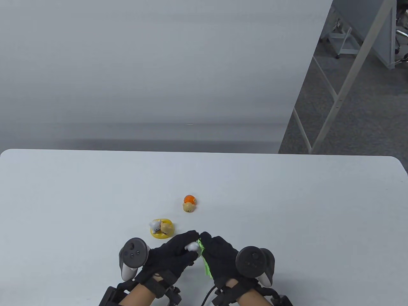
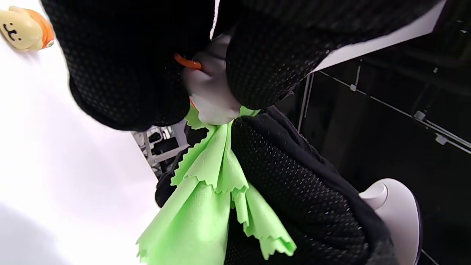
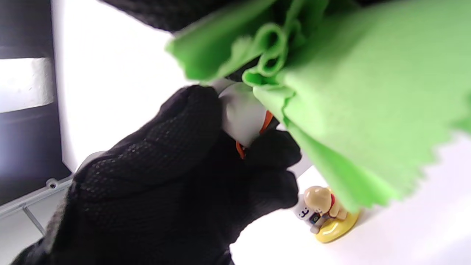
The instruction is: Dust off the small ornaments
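Observation:
My left hand (image 1: 173, 256) grips a small white ornament with orange trim (image 1: 193, 246), also in the left wrist view (image 2: 209, 94) and the right wrist view (image 3: 243, 114). My right hand (image 1: 220, 256) holds a green cloth (image 1: 205, 261) against it; the cloth hangs down in the left wrist view (image 2: 209, 198) and fills the top of the right wrist view (image 3: 349, 92). An orange and cream ornament (image 1: 189, 203) stands further back on the white table (image 1: 287, 207). A yellow-based ornament with two small figures (image 1: 161, 228) stands just left of my hands, also in the right wrist view (image 3: 325, 213).
The table's far edge (image 1: 204, 152) runs across the middle of the table view. Beyond it stand a grey wall and, at the right, a white metal frame (image 1: 338, 95) on a grey floor.

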Available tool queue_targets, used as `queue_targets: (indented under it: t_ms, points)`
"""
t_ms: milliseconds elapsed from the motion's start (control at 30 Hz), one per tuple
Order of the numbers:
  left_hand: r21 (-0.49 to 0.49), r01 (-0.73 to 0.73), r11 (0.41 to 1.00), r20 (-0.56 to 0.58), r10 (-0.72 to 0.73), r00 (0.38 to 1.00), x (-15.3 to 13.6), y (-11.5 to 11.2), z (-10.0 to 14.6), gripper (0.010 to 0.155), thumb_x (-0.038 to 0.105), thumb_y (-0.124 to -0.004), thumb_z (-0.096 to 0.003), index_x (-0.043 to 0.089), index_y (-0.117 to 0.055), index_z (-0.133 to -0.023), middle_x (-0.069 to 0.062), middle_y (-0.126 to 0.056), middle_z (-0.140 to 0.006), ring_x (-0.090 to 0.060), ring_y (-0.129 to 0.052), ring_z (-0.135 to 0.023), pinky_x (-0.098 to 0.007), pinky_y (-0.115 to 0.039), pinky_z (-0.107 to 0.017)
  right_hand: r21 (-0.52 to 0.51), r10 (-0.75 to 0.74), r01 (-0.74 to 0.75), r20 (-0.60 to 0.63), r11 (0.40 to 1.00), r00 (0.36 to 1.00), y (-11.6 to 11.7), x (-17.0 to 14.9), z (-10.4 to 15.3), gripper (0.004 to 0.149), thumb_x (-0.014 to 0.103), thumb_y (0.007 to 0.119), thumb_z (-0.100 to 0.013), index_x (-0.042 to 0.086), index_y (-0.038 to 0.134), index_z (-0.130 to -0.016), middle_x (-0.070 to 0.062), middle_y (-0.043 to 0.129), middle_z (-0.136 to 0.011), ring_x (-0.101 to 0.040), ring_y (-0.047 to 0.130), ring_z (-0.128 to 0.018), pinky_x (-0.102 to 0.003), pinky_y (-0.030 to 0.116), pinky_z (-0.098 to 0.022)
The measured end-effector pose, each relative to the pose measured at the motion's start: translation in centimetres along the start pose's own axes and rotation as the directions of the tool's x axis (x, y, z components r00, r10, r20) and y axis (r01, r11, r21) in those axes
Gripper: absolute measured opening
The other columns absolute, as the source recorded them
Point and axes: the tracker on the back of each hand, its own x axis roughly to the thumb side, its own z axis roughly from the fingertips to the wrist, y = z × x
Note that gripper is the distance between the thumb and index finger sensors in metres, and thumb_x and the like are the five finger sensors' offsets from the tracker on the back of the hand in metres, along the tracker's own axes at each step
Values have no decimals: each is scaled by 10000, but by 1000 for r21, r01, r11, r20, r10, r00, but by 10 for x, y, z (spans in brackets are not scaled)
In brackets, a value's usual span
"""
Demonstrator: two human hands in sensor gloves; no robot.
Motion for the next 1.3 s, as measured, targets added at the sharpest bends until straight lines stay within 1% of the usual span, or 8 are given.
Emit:
queue_targets:
  t_ms: [233, 367, 533, 600, 667, 867, 1067, 1300]
  points:
    - [111, -73, 991, -49, 79, 996, -2, 7, 2, 615, 265, -905, -505, 20, -713, -1035, -301, -875, -913, -367, -1146, -549, -425, -1081, -313, -9, 36, -36, 102, 999, 994, 4, 9, 1, 463, 99, 831, -524, -82, 724, -936, -429, 878, -729, -469, 972, -473, -735, 814, -431]
    - [173, -163, 971, -122, 185, 975, -14, 21, 3, 580, 270, -895, -531, 129, -705, -1060, -290, -842, -932, -329, -1129, -516, -406, -1067, -295, 53, 225, -240, 208, 969, 952, 10, 13, 3, 434, 102, 850, -519, -22, 783, -930, -416, 883, -741, -474, 974, -487, -738, 806, -451]
    - [60, -309, 949, -165, 315, 935, -19, 16, 3, 596, 163, -792, -536, 32, -624, -1093, -374, -683, -1041, -421, -1100, -631, -468, -1046, -393, -46, 192, -186, 257, 981, 947, 4, 14, 6, 443, 113, 839, -527, -20, 757, -942, -409, 878, -744, -463, 973, -489, -728, 808, -450]
    - [27, -364, 931, -151, 364, 919, -16, 10, 1, 594, 133, -782, -528, 32, -623, -1092, -348, -744, -1020, -431, -1097, -648, -484, -1040, -411, -67, 209, -198, 278, 978, 938, 7, 17, 8, 443, 112, 838, -526, -13, 754, -943, -408, 874, -747, -465, 970, -493, -730, 805, -453]
    - [24, -303, 953, -162, 303, 939, -13, 11, 0, 601, 161, -804, -512, 32, -644, -1077, -349, -769, -994, -380, -1126, -581, -444, -1058, -363, -73, 229, -217, 292, 973, 929, 8, 18, 10, 442, 110, 838, -527, -10, 750, -943, -409, 873, -748, -467, 969, -493, -733, 802, -454]
    - [55, -321, 945, -160, 326, 932, -16, 13, 3, 659, 263, -905, -453, 11, -722, -1034, -279, -839, -947, -307, -1164, -498, -384, -1080, -298, -116, 360, -342, 384, 933, 850, 11, 32, 16, 438, 103, 837, -524, -18, 755, -938, -421, 866, -740, -473, 964, -485, -738, 799, -449]
    - [97, -271, 958, -148, 283, 948, -15, 18, 3, 699, 387, -1002, -361, 46, -840, -949, -203, -931, -862, -253, -1181, -454, -350, -1089, -264, -136, 380, -356, 407, 925, 831, 11, 40, 17, 439, 100, 838, -524, -30, 753, -935, -423, 869, -735, -476, 961, -482, -740, 799, -445]
    - [-10, -88, 996, -43, 87, 995, 0, 14, 0, 672, 332, -999, -373, 41, -830, -955, -201, -912, -897, -319, -1162, -497, -399, -1071, -303, -82, 255, -241, 302, 967, 919, 1, 27, 6, 430, 115, 830, -525, -5, 772, -933, -408, 883, -731, -458, 973, -476, -727, 816, -439]
